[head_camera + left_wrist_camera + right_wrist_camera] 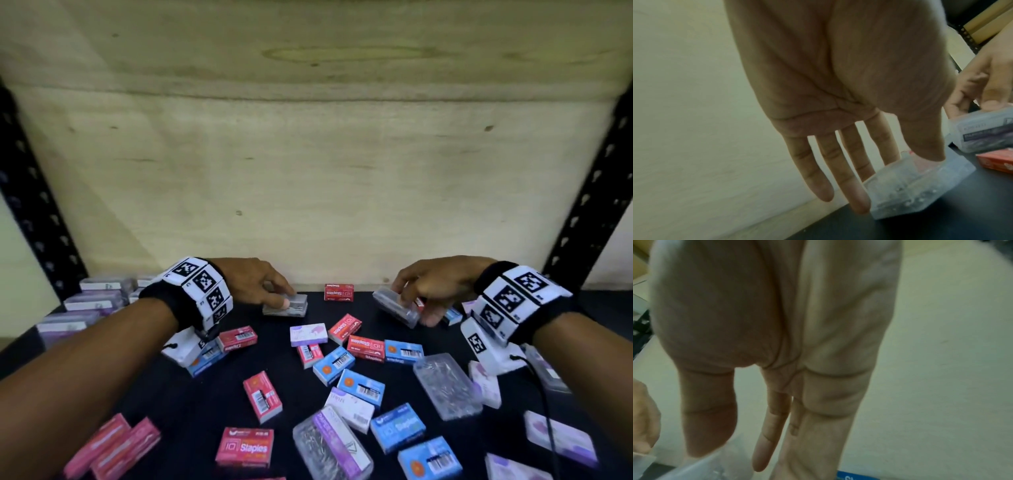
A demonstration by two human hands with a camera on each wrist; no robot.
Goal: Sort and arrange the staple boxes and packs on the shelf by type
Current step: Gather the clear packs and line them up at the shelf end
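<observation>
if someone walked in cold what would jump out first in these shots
The scatter of small red, blue and white staple boxes across the dark shelf, mixed with clear plastic packs. Above it, the left hand holds a clear pack lying at the back, and the right hand holds another clear pack lifted and tilted.

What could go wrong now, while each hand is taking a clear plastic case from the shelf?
1. The right hand holds its clear case tilted above the shelf by the edges only; it may slip and fall onto the boxes below.
2. The left hand pinches a clear case that lies flat; smooth plastic may slide away instead of lifting.
3. The left wrist hangs just over a red staple box and could knock it.
</observation>
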